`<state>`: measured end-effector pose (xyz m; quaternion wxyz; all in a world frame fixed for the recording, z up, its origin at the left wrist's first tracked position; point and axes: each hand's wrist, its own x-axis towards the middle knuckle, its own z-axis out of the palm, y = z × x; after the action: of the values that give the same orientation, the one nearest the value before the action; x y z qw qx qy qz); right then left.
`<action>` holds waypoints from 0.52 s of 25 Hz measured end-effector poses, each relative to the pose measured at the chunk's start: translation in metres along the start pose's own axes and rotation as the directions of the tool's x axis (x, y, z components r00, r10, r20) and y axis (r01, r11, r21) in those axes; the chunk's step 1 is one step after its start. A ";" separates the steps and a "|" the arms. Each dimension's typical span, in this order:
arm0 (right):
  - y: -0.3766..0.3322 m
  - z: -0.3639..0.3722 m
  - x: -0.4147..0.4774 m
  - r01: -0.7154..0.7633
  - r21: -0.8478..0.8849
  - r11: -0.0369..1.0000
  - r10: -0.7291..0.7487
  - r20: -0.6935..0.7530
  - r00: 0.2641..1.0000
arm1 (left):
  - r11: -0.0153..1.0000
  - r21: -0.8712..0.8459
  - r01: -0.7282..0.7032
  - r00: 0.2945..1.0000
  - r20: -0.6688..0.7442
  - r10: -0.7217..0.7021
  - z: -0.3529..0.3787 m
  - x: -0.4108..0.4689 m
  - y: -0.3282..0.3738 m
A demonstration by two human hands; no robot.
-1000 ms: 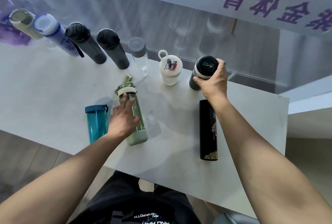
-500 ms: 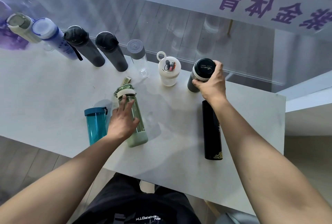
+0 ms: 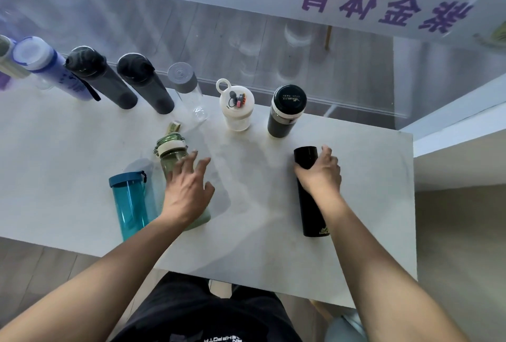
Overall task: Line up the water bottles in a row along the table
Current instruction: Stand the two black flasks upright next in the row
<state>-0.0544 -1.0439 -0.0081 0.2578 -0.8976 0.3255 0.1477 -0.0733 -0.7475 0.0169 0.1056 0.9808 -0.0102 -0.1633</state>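
Observation:
Along the far edge of the white table [image 3: 68, 155] stands a row of bottles: a purple one [image 3: 52, 67], two dark grey ones [image 3: 104, 78] [image 3: 146, 84], a clear one with a grey cap [image 3: 189, 89], a white shaker [image 3: 236, 107] and a dark flask with a black lid [image 3: 284, 111]. My right hand [image 3: 319, 173] wraps around the upper part of a tall black flask [image 3: 312, 213]. My left hand [image 3: 189, 191] hovers with spread fingers over a green bottle [image 3: 171, 151], seemingly lifted off it. A teal bottle [image 3: 130, 202] stands to its left.
A glass wall with purple lettering [image 3: 383, 7] runs right behind the bottle row. The table's right edge [image 3: 412, 204] and near edge are close to the flask and my body. Bare tabletop lies between the two hands.
My right hand let go of the dark flask with the black lid in the row and came back to grip the tall black flask. My left hand's fingers spread open above the green bottle.

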 end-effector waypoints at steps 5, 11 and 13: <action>0.032 0.022 -0.012 -0.039 -0.109 0.993 0.043 0.029 0.999 | 0.952 -0.075 -0.298 0.950 -0.126 0.287 -0.031 0.021 0.075; 0.034 -0.016 -0.004 0.105 0.312 0.944 -0.050 -0.179 0.983 | 0.881 0.022 -0.472 0.855 -0.229 0.464 -0.062 0.057 0.149; 0.028 -0.039 0.008 0.193 0.456 0.869 -0.078 -0.259 0.963 | 0.907 0.072 -0.415 0.897 -0.134 0.421 -0.057 0.062 0.155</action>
<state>-0.0635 -1.0879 0.0099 0.4410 -0.8381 0.3152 -0.0613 0.0063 -0.8905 0.0823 0.1182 0.9671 -0.2159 -0.0642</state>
